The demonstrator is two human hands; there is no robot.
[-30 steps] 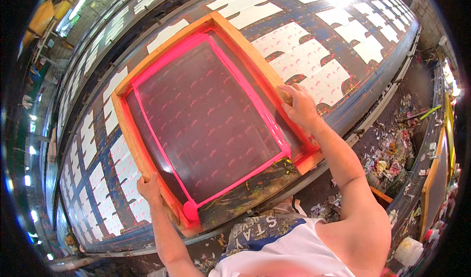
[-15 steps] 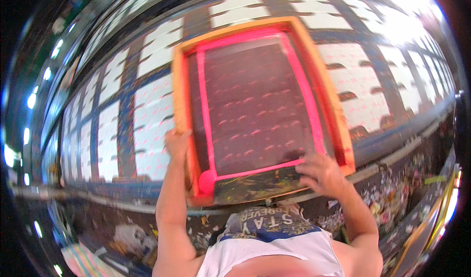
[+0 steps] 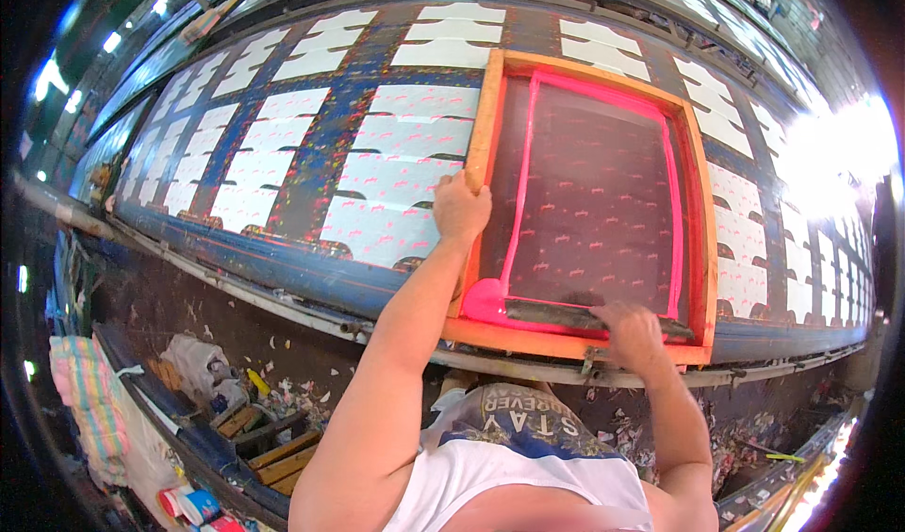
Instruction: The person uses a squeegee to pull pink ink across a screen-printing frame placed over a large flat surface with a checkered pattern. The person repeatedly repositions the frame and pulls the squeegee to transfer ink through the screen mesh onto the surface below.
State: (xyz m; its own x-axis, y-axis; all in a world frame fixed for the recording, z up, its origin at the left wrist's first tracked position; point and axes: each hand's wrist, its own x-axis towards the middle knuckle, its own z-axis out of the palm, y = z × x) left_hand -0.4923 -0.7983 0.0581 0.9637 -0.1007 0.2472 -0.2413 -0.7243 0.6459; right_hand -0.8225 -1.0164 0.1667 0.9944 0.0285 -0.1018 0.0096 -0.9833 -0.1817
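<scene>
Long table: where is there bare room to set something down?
Left of the wooden frame: the paint-flecked dark strip between the two nearest columns of white pieces, and the blue border in front. Crowded: right of the frame, where more pieces lie close.

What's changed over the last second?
The right hand let go of the right side of the orange-stained rectangular wooden frame and moved inward to the dark flat bar along its near end; that bar, broad before, now shows as a narrow strip. The left hand stays on the left side. Pink-printed white pieces still flank the frame.
</scene>
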